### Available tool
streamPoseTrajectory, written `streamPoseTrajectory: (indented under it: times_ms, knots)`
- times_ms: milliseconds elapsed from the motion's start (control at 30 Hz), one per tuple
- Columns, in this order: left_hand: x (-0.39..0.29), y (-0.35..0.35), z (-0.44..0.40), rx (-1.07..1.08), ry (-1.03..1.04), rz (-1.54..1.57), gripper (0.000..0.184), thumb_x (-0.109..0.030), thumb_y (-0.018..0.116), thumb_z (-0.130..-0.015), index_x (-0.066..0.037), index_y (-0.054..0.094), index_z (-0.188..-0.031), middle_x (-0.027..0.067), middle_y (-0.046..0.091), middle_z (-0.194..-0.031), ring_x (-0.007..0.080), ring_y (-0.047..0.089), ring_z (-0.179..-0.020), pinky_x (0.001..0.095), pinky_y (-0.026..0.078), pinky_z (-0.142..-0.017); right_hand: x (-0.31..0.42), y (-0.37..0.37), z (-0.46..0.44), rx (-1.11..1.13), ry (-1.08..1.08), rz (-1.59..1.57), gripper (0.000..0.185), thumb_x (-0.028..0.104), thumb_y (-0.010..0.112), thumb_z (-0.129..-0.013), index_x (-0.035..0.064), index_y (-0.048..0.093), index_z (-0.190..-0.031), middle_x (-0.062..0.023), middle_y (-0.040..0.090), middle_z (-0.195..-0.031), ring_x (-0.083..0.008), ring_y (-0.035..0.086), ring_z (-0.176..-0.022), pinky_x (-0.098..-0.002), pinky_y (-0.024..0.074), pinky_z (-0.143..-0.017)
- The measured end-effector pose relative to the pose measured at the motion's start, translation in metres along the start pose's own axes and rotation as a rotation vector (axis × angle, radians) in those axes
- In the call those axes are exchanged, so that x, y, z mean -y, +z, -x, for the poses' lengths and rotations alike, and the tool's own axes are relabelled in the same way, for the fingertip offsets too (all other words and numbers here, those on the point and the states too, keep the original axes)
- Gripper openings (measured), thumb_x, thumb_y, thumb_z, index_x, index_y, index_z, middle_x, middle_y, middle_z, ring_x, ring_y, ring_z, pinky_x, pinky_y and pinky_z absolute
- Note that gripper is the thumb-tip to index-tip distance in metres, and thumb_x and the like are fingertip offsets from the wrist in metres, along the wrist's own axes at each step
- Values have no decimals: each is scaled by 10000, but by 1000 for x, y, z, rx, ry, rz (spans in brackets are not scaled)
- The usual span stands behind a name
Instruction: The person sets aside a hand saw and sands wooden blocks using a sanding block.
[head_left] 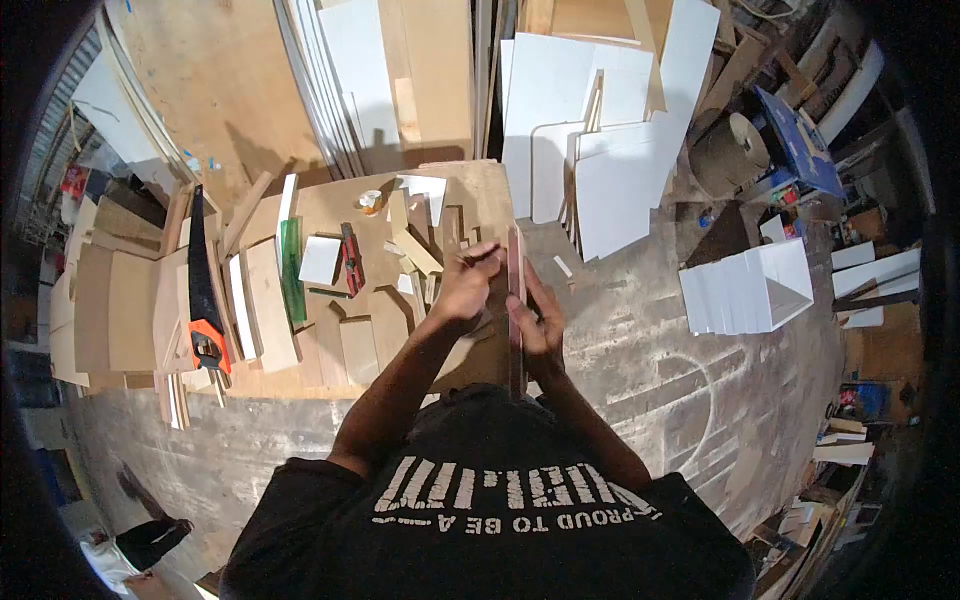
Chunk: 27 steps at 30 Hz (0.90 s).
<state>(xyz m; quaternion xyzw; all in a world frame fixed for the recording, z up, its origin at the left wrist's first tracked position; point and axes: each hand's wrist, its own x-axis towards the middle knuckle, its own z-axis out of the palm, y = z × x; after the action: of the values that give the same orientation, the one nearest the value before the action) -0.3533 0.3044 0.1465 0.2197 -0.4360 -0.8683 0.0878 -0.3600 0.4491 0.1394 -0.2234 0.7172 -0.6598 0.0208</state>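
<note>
From the left, we have a handsaw on the workbench, then a green strip. Our left hand has curled fingers; we cannot tell what it grips. Our right hand grips the reddish strip at the bench's right edge.
</note>
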Motion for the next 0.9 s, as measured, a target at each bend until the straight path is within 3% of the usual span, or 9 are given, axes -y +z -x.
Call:
streamPoseTrajectory:
  times_ms: [100,133,200,367,400,500,567,667,900]
  knots:
    - [9,3,22,215,81,-55,338,-69,602,-954,20,591,-1280,-20,646,-919,28,469,-623,191,351,-515,1,-4,-33,7,-3,78,605,260,683,-855,16,517,-1383,-225,614,-1207,-307,558,-1130,-411,404,-995]
    - [12,1,30,206,47,-81,330,-74,598,-958,21,595,-1273,-21,647,-915,28,479,-636,193,364,-524,28,-9,-57,2,200,-46,619,280,690,-851,17,516,-1384,-223,599,-1240,-305,549,-1147,-421,397,-1008]
    - [12,-5,41,189,-8,-134,314,-85,589,-966,22,604,-1261,-24,649,-906,27,499,-661,196,390,-543,26,-9,-48,17,226,-4,632,287,697,-842,14,516,-1383,-226,598,-1240,-302,541,-1158,-427,391,-1016]
    - [20,-26,13,147,186,-90,263,-53,583,-963,78,613,-1189,41,667,-1027,80,606,-790,208,482,-648,19,13,4,-7,-60,20,662,307,718,-835,-9,508,-1378,-278,517,-1355,-336,478,-1269,-433,302,-1105]
    - [16,-13,28,177,95,39,256,-36,593,-951,99,607,-1168,63,661,-1079,74,601,-812,209,481,-652,11,11,-14,-10,-10,17,660,313,707,-843,-15,506,-1378,-278,510,-1360,-333,476,-1272,-425,305,-1104]
    - [18,-17,42,143,29,-269,269,-52,599,-949,82,606,-1183,44,659,-1041,58,585,-806,212,482,-664,-2,5,-81,-73,159,53,661,337,667,-867,-31,488,-1386,-267,487,-1382,-321,468,-1278,-399,312,-1099]
    - [1,-14,41,125,93,-303,267,-55,643,-918,19,608,-1172,23,646,-962,79,587,-877,246,505,-772,15,3,-103,-132,246,142,672,361,631,-886,-36,465,-1402,-244,464,-1407,-308,464,-1281,-379,318,-1096]
    - [-13,-20,34,20,224,-208,165,-43,649,-912,-7,625,-1071,12,655,-903,83,608,-806,237,520,-772,34,2,-79,-65,241,-432,667,366,564,-917,-21,419,-1440,-191,445,-1431,-275,464,-1277,-361,335,-1083]
    - [-12,-17,44,13,378,-381,220,-34,659,-913,-15,631,-1130,25,674,-919,92,611,-845,257,526,-785,43,25,-40,153,297,-377,617,303,487,-951,-3,370,-1474,-143,464,-1430,-225,456,-1278,-332,345,-1068]
